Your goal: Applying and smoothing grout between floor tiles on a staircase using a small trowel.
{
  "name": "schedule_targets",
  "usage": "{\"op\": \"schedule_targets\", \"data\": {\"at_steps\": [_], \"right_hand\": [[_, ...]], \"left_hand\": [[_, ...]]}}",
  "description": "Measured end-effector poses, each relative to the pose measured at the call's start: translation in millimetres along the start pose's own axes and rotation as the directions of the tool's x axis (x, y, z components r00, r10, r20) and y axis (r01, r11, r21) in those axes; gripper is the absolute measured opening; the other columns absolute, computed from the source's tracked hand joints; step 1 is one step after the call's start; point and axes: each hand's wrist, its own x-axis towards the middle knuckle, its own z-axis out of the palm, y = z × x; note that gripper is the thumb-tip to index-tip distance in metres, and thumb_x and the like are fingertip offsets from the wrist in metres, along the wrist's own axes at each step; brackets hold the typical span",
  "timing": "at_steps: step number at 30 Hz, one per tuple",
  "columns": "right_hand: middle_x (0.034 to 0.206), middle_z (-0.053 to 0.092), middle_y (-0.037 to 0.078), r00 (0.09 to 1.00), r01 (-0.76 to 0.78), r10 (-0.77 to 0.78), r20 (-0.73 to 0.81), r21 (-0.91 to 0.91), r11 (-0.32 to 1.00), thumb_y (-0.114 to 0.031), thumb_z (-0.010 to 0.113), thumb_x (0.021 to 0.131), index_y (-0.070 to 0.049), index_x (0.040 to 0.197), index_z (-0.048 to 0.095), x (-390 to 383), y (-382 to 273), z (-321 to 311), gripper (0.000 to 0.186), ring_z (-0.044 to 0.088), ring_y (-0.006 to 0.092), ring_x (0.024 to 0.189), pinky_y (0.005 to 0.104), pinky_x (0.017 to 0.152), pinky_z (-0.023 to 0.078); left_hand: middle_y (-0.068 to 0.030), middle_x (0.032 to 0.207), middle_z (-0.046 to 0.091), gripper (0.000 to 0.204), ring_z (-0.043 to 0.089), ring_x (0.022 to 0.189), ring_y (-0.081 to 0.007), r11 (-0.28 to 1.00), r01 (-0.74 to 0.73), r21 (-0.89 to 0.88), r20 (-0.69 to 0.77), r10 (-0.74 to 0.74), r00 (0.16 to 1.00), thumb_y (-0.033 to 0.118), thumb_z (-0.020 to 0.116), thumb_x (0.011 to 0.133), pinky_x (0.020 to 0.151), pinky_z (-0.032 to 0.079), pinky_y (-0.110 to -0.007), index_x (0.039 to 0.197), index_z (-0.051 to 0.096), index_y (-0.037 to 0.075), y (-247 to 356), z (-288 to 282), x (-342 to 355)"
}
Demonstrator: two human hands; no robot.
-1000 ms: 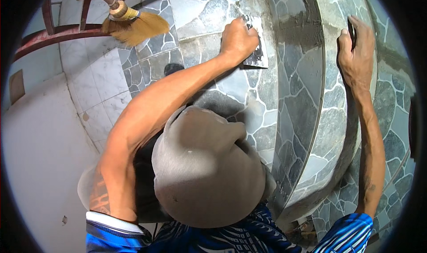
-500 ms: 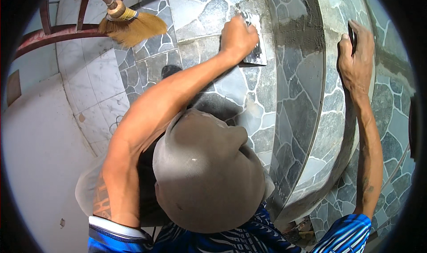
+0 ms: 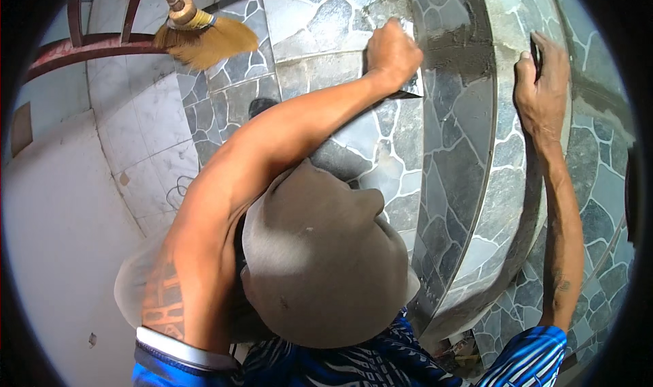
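My left hand [image 3: 394, 55] is closed around a flat trowel [image 3: 413, 82]. Its metal blade lies against a step tread [image 3: 299, 37] covered in grey stone-pattern tiles, close to the tread's right edge. My fist hides the handle and most of the blade. Farther right, my right hand [image 3: 545, 88] rests on the edge of the neighbouring tread [image 3: 511, 101], its thumb and fingers apart, holding nothing. A dark band of wet-looking mortar [image 3: 456, 39] crosses the riser between the two treads.
A straw broom [image 3: 214, 40] hangs by a dark red curved metal frame [image 3: 102, 49] at the upper left. White marble-look tiles [image 3: 153, 111] and a pale wall [image 3: 61, 230] lie left. A grey cloth-covered shape [image 3: 326, 258] blocks the lower middle.
My left hand and the trowel have slid right across the tread to its edge, the forearm stretching out after them. My right hand has stayed almost in place.
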Motion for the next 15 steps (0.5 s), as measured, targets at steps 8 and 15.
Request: {"op": "schedule_targets", "data": {"at_steps": [8, 15], "right_hand": [[0.113, 0.057, 0.021, 1.0, -0.022, 0.022, 0.009, 0.001, 1.0, -0.02, 0.053, 0.089, 0.005, 0.115, 0.056, 3, 0, -8, 0.036, 0.054, 0.0339, 0.107, 0.0413, 0.098, 0.04], [0.114, 0.056, 0.02, 1.0, -0.014, 0.014, -0.007, -0.01, 1.0, -0.022, 0.052, 0.09, 0.004, 0.117, 0.055, 4, 0, -1, 0.038, 0.053, 0.0333, 0.107, 0.0406, 0.097, 0.04]], "left_hand": [[-0.0243, 0.071, 0.066, 0.022, 0.068, 0.065, -0.0334, 0.992, -0.126, -0.029, -0.071, 0.124, 0.99, 0.009, 0.058, 0.079, 0.063, 0.054, -0.044, 0.088, 0.062, -0.01, -25, -25, 16], [-0.0322, 0.08, 0.064, 0.024, 0.066, 0.081, -0.0446, 0.997, -0.011, -0.07, 0.041, 0.014, 0.999, 0.009, 0.057, 0.078, 0.077, 0.052, -0.049, 0.088, 0.06, -0.013, -16, -21, 10]]}}
